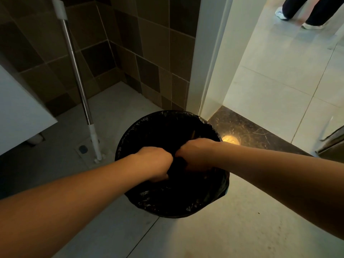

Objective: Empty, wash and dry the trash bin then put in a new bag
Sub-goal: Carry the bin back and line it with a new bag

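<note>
Together both hands' fingers (163, 176) clutch bag (167, 198) over bin's mouth.

A bathroom: brown wall tiles (149, 53), floor drain (83, 149).

glossy crinkled plastic bag (167, 200), shiny metal pole (76, 71)

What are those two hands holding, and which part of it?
Both the left hand and the right hand grip the crinkly black plastic trash bag, bunching its near top edge together over the middle of the bin's opening.
</note>
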